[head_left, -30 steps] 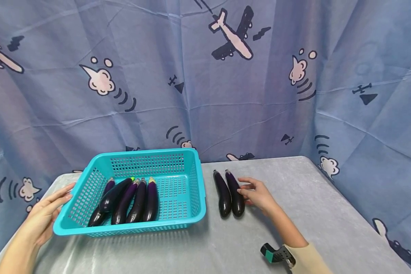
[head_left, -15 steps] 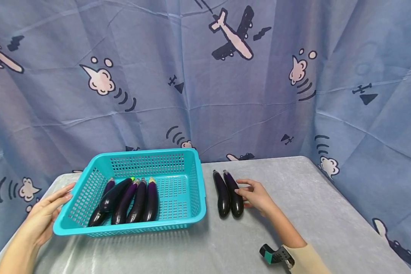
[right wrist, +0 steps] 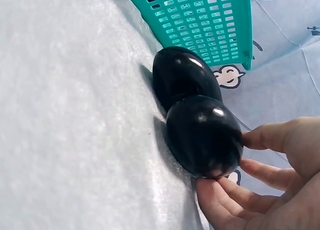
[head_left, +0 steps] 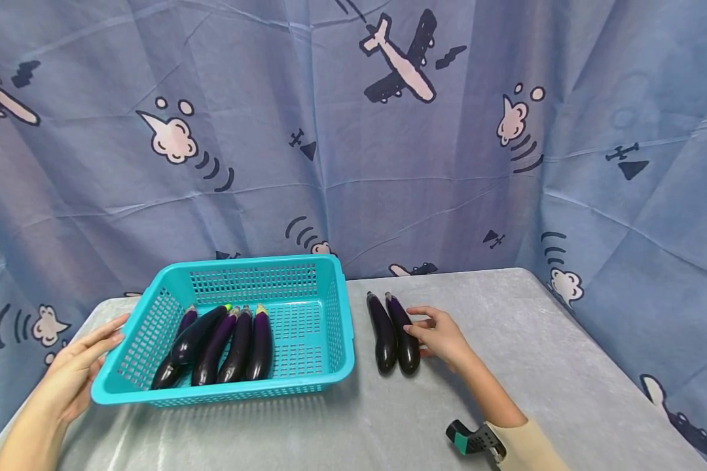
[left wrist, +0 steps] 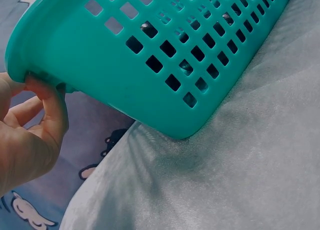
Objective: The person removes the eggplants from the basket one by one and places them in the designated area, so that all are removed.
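Note:
A turquoise plastic basket (head_left: 299, 350) stands on the left half of the table, holding several dark purple eggplants (head_left: 262, 347) on its left side. My left hand (head_left: 73, 376) grips the basket's left end; the left wrist view has its curled fingers at the rim (left wrist: 25, 55). To the right of the basket, two more eggplants lie side by side, stem ends away from me. My right hand (head_left: 444, 337) holds the right-hand eggplant (head_left: 409, 356) from its right side, thumb and fingertips against the skin. The other eggplant (head_left: 381, 333) lies against it in the right wrist view (right wrist: 182, 75).
A grey cloth-like surface covers the table (head_left: 542, 366). Behind it and along the sides hangs a blue curtain (head_left: 259, 85) printed with planes and clouds. A black and green strap (head_left: 471, 438) sits at my right sleeve (head_left: 524, 445).
My right hand and both loose eggplants have shifted slightly left since a second ago, then stayed nearly still. The left hand and the basket have not moved.

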`<state>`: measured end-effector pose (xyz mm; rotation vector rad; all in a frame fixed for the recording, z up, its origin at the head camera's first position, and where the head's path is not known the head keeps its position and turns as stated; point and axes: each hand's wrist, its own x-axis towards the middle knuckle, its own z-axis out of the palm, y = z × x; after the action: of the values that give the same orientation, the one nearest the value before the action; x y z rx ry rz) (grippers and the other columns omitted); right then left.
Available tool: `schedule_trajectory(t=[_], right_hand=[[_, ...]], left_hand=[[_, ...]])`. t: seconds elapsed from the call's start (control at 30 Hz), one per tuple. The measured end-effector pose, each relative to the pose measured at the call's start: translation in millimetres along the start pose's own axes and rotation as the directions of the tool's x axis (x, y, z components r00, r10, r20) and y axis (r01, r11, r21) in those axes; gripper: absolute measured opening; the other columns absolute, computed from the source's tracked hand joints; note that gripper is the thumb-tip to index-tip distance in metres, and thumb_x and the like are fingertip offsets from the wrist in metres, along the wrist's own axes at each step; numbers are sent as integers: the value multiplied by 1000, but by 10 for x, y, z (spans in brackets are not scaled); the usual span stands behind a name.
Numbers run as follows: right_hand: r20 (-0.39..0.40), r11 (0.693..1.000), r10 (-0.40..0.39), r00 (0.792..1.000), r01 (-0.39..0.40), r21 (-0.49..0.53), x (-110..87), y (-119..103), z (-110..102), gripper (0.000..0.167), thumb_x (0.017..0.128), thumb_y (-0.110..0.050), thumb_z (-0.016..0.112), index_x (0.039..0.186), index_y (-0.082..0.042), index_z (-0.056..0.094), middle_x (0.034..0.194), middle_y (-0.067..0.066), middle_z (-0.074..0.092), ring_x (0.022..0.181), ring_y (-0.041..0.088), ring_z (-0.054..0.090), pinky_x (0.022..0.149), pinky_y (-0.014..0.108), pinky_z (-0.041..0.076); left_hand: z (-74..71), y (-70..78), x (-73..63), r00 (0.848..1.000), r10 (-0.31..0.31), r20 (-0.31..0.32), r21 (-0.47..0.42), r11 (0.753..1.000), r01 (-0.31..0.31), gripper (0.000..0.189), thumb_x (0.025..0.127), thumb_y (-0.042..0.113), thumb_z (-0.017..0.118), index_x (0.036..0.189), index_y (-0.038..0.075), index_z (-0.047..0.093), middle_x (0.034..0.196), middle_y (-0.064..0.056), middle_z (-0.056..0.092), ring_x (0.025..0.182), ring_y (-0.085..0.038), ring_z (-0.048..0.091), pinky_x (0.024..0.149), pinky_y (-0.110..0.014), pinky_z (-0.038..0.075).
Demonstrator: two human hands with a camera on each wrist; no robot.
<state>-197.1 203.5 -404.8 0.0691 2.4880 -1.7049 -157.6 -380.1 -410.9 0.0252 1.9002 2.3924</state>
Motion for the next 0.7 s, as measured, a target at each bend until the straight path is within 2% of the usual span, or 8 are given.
schedule_trajectory(t=[0.07, 0.13, 0.3, 0.53, 0.63, 0.7], right_hand=[[2, 1000, -4, 1000, 4, -7, -4, 1, -3, 46, 102, -5, 65, 145, 10, 54, 118, 28, 68, 79, 18, 65, 64, 36, 63], [2, 1000, -6, 1000, 6, -12, -8, -2, -7, 46, 102, -5, 65, 144, 10, 54, 120, 29, 67, 80, 19, 65, 64, 36, 63], [1, 1000, -7, 1000, 7, -17, -8, -23, -25, 47, 102, -5, 65, 145, 9, 54, 124, 31, 64, 81, 20, 65, 63, 35, 62], [-19, 1000, -21, 1000, 21, -22, 16, -55, -86, 49, 102, -7, 66, 146, 9, 53, 128, 31, 63, 86, 19, 69, 70, 36, 62], [-23, 998, -48, 999, 47, -50, 13, -81, -107, 50, 102, -9, 66, 147, 9, 53, 131, 33, 61, 93, 22, 71, 74, 38, 62], [-24, 996, -68, 997, 66, -62, 4, -113, -112, 50, 102, -10, 67, 147, 9, 53, 133, 33, 62, 99, 26, 71, 76, 39, 62]], left_hand=[[1, -4, -2, 1000, -8, -4, 1, 1000, 8, 45, 114, 10, 46, 128, 43, 73, 163, 9, 20, 102, -4, 71, 77, -28, 63], [3, -5, -5, 1000, -11, -6, 3, 1000, 11, 45, 114, 10, 46, 128, 44, 72, 166, 9, 17, 102, -4, 70, 77, -28, 62], [-1, -1, -17, 1000, -5, -12, 5, 1000, 5, 46, 114, 9, 45, 127, 44, 73, 165, 9, 18, 102, -3, 70, 78, -27, 62], [3, 4, -13, 1000, -8, -7, 15, 1000, 8, 45, 114, 10, 45, 129, 44, 71, 173, 11, 6, 105, -1, 69, 79, -25, 61], [13, 0, -8, 1000, 1, -6, 4, 1000, -1, 46, 114, 9, 45, 129, 42, 72, 168, 10, 18, 104, -2, 69, 78, -27, 62], [20, 3, -7, 1000, 12, 1, -6, 1000, -12, 47, 114, 7, 44, 129, 41, 73, 156, 11, 33, 103, -4, 70, 77, -28, 63]])
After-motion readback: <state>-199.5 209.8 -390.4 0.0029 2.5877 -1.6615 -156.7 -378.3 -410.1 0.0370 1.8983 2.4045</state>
